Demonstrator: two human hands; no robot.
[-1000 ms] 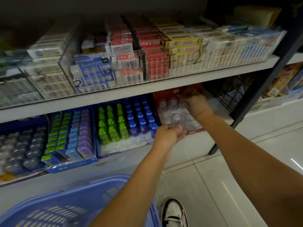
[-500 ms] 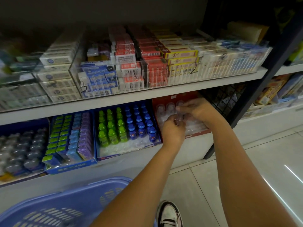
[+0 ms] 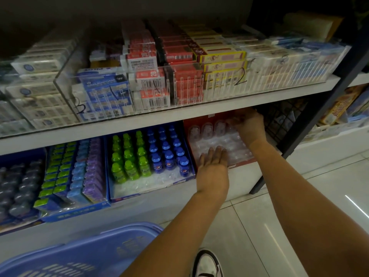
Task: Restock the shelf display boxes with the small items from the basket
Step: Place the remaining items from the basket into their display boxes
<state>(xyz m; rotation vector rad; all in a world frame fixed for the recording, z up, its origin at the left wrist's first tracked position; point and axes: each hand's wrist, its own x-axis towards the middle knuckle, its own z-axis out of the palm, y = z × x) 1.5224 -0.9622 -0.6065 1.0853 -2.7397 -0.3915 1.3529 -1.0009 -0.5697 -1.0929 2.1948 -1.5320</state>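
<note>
Straight-fingered, the left hand [image 3: 212, 162] rests flat on the clear tray [image 3: 235, 144] at the near edge of the red box [image 3: 196, 121], while the right hand [image 3: 250, 127] curls at the far row of clear items [image 3: 207, 129], partly under the upper shelf [image 3: 179, 114]; whether it pinches one cannot be told. Green and blue bottles [image 3: 151, 154] stand left of the box, a black wire rack [image 3: 283, 120] right of it, and the blue basket [image 3: 95, 248] sits near left, well apart from both hands.
</note>
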